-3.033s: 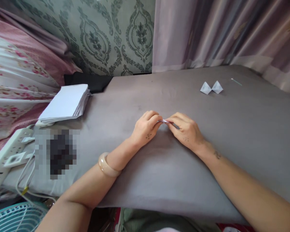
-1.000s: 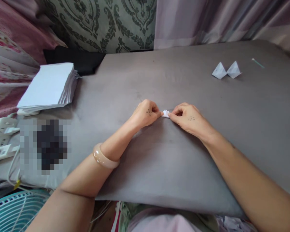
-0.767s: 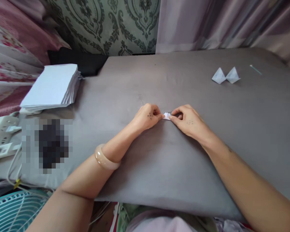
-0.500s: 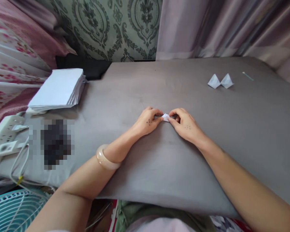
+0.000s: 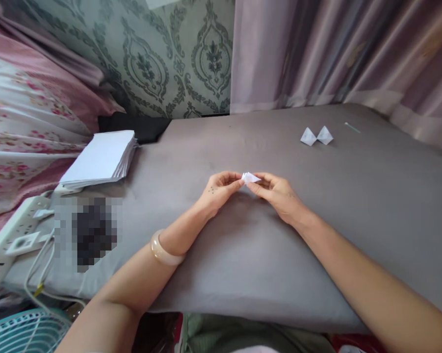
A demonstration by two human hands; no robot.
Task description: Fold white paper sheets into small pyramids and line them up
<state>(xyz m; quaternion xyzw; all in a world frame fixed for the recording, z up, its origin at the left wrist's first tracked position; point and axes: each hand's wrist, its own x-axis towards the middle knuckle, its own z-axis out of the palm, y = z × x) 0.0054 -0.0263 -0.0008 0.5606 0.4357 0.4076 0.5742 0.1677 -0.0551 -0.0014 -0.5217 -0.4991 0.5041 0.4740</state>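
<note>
A small folded piece of white paper [image 5: 249,177] is pinched between both hands at the middle of the grey cloth-covered table [image 5: 353,196]. My left hand [image 5: 220,189] grips its left end with thumb and fingers closed. My right hand [image 5: 275,192] pinches its right end. The hands have turned partly palm-up and sit just above the cloth. A pale bangle [image 5: 162,250] is on my left wrist.
A stack of white paper squares [image 5: 101,158] lies at the table's left. Two folded white paper pieces [image 5: 316,136] sit far right, with a thin stick [image 5: 352,128] beyond. A white power strip [image 5: 14,235] and a teal fan grille [image 5: 18,333] are at the lower left.
Both hands have lifted the folded paper slightly off the cloth and rotated from knuckles-up to partly palm-up. The view has tilted up a little.
</note>
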